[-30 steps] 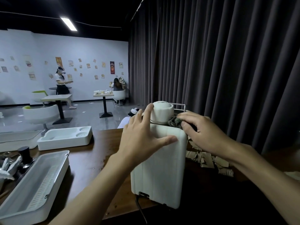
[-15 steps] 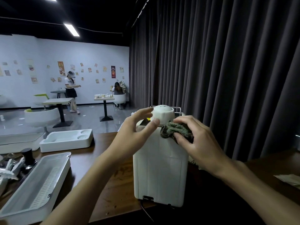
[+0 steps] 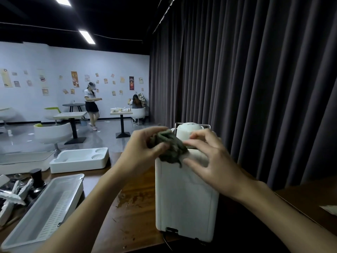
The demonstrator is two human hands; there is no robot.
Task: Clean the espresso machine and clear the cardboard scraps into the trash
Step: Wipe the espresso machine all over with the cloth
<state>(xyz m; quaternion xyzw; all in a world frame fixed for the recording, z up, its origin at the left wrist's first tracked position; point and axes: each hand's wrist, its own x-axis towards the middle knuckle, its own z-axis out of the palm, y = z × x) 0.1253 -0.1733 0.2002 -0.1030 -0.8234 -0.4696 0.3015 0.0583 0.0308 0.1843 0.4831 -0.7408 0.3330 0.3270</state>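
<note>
The white espresso machine [image 3: 186,198] stands on the wooden table [image 3: 127,225] with its back panel toward me. A white cup [image 3: 188,132] sits upturned on its top behind a wire rail. Over the machine's top left corner, my left hand [image 3: 142,150] grips a bunched dark green cloth [image 3: 167,148]. The spread fingers of my right hand [image 3: 209,161] touch the cloth's right edge, with thumb and index finger on either side of it. No cardboard scraps show in this frame.
A long white tray with a slotted grille [image 3: 45,207] lies at the near left, and a white moulded tray [image 3: 80,159] lies behind it. A black tamper [image 3: 37,178] and white packing pieces [image 3: 11,198] sit far left. Brown smears [image 3: 131,198] mark the table. Dark curtains hang behind.
The cloth has passed from my right hand toward my left, which now grips it. My left hand left the machine's side. The view tilted up, so the cardboard scraps are out of sight.
</note>
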